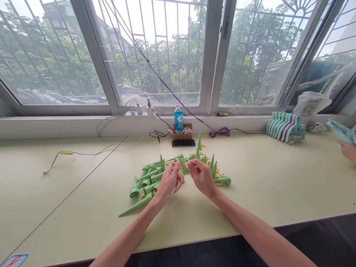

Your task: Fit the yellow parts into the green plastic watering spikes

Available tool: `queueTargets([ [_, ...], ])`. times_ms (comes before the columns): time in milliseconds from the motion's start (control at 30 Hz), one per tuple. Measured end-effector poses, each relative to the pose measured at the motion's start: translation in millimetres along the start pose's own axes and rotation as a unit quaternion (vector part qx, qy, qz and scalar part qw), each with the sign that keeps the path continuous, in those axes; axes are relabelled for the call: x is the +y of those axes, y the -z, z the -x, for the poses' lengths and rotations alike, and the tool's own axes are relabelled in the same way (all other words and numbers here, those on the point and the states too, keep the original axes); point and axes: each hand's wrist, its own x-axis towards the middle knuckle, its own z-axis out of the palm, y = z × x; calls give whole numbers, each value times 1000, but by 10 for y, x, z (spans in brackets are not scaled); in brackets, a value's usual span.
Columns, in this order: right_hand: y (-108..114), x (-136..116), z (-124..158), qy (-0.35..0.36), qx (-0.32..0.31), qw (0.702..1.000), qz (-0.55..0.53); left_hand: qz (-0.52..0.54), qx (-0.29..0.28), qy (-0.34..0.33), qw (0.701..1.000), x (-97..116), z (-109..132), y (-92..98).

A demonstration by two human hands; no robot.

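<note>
Left hand [169, 180], centre of frame: thumb and fingers appear to pinch the narrow end of a light-green tapered plastic spike [184, 168]. Right hand [203, 177]: fingers curled beside the wide end; cannot tell whether they grip anything. Caution: the tapered surface could slip from a light pinch; a low right wrist could scatter the small yellow plastic pieces [219, 174], right of centre
</note>
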Motion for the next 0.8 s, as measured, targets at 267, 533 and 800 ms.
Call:
queueTargets([
  [267,4,-4,6,9,-20,1000,-1,70,-41,34,996,22,11,18],
  [533,10,15,-11,-26,-4,1000,-7,-17,1,-38,999,46,53,-16],
  [800,7,-19,-38,-56,7,998,5,-145,19,-142,979,-87,45,16],
])
